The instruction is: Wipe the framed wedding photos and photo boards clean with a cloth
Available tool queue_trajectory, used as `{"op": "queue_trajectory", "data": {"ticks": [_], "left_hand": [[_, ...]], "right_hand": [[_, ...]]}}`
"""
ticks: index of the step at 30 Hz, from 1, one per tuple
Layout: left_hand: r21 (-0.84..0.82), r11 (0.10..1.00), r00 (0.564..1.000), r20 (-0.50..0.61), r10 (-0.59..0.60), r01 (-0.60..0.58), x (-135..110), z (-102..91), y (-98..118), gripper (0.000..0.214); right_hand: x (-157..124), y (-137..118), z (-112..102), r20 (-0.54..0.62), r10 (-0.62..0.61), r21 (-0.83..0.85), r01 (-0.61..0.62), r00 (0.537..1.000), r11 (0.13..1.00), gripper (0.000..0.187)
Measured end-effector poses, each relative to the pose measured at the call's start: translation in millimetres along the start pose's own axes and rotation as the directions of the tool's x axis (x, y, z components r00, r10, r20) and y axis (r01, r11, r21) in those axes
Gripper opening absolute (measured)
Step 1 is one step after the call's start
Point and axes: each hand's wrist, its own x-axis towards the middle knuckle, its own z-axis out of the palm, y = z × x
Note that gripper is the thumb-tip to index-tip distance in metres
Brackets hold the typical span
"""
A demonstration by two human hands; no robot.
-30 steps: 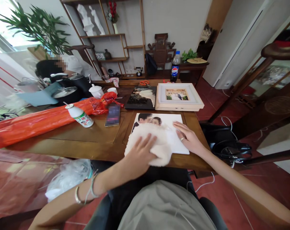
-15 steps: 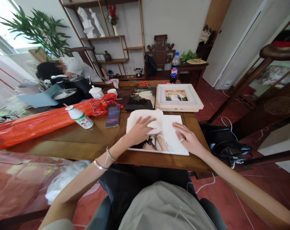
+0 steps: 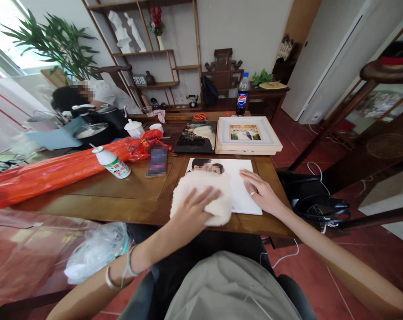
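Note:
A fluffy cream-white cloth (image 3: 191,186) lies over the lower left part of a flat photo panel (image 3: 243,191). My left hand (image 3: 196,209) presses flat on top of the cloth with its fingers spread. Above the cloth's edge, the printed picture of two people shows on the panel; the lower part of the print is covered. My right hand (image 3: 258,191), a ring on one finger, rests flat with fingers stretched along the panel's blank white right side.
Beyond the panel lie a dark photo panel (image 3: 194,138) and a white picture frame (image 3: 271,129). A phone (image 3: 157,162), a white bottle (image 3: 113,163) and a long orange-red wrapped bundle (image 3: 54,169) are on the left. A cola bottle (image 3: 242,98) stands at the back.
My left hand has slid the fluffy cloth toward me, down over the panel's near edge, uncovering the upper picture. My right hand has stayed in place.

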Motion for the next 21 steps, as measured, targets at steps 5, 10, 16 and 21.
{"op": "queue_trajectory", "data": {"ticks": [5, 10, 16, 21], "left_hand": [[0.05, 0.992, 0.993, 0.024, -0.115, 0.114, 14, 0.4, -44, 0.026], [0.076, 0.996, 0.998, 0.023, -0.058, 0.056, 11, 8.6, -13, 0.012], [0.14, 0.989, 0.99, -0.13, 0.059, -0.041, 5, 20.9, 31, 0.028], [0.101, 0.994, 0.994, -0.098, 0.045, -0.035, 7, 17.5, 15, 0.016]], "right_hand": [[0, 1, 0, 0.003, -0.005, -0.012, 0.005, 1.0, 1.0, 0.039], [0, 1, 0, 0.007, 0.0, -0.009, 0.0, 1.0, 1.0, 0.039], [0, 0, -1, 0.017, 0.012, -0.014, -0.011, 1.0, 1.0, 0.04], [0, 0, 0, 0.02, 0.005, -0.043, -0.004, 1.0, 0.999, 0.04]]}}
